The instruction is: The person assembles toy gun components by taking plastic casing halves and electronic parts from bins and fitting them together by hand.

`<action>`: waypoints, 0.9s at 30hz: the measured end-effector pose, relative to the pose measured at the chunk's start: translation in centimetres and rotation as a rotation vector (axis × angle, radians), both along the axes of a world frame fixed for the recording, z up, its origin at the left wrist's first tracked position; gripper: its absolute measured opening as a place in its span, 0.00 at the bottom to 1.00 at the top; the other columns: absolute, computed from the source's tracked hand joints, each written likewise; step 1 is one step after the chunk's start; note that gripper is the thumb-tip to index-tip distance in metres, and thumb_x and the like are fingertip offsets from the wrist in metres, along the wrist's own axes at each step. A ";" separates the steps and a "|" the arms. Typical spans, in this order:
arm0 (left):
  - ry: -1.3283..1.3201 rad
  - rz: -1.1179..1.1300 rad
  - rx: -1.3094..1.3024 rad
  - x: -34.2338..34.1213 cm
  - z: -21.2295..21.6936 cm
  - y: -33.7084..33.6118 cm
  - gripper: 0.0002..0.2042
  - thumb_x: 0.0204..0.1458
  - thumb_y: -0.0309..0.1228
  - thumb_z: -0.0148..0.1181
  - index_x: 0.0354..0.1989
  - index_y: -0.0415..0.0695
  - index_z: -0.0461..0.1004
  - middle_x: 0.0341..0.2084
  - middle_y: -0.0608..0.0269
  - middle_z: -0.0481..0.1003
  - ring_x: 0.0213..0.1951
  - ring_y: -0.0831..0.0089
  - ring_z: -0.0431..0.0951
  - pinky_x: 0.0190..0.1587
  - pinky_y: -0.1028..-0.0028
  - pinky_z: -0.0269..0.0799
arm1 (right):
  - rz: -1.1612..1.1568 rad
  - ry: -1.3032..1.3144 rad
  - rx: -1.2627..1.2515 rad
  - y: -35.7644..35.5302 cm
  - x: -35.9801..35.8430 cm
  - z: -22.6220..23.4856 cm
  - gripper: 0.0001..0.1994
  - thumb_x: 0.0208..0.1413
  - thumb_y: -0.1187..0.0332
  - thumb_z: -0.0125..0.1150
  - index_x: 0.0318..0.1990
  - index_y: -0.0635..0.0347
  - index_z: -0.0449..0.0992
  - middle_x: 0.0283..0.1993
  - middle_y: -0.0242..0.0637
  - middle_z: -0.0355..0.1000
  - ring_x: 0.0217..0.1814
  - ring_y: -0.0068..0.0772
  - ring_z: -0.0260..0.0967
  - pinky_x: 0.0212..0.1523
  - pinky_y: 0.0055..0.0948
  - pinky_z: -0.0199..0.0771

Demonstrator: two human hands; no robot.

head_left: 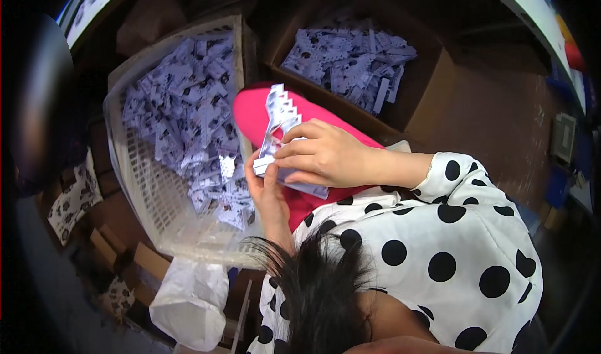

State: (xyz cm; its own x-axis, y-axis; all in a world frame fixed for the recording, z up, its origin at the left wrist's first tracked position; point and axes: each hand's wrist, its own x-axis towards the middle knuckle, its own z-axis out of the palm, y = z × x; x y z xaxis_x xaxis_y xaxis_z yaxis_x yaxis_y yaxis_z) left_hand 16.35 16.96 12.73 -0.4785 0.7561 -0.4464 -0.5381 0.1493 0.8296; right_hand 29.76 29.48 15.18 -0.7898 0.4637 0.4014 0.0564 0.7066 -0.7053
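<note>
A white plastic part with a toothed, stair-like edge [281,113] is held over my pink-clad leg [328,119]. My left hand [270,194] grips its lower end from below, thumb and fingers closed around it. From the right, my right hand [328,153] lies across the same part with its fingers bent onto it, covering its middle. Another white edge [316,190] shows beneath the right hand; whether it belongs to the same piece I cannot tell.
A white lattice-walled plastic crate [150,207] at left holds many white parts [188,103]. Behind my leg, a cardboard box [432,94] holds similar pieces [350,59]. A white plastic bag [191,304] hangs below the crate, and cardboard flaps [152,260] lie beside it.
</note>
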 end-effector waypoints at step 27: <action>0.002 0.064 -0.105 -2.0 -2.2 0.9 0.25 0.41 0.36 0.52 0.49 0.34 0.64 0.47 0.49 0.65 0.50 0.62 0.66 0.57 0.66 0.57 | -0.870 -0.858 -1.022 16.1 -6.1 -27.5 0.61 0.28 0.28 0.59 0.67 0.59 0.43 0.65 0.66 0.45 0.68 0.59 0.45 0.64 0.43 0.52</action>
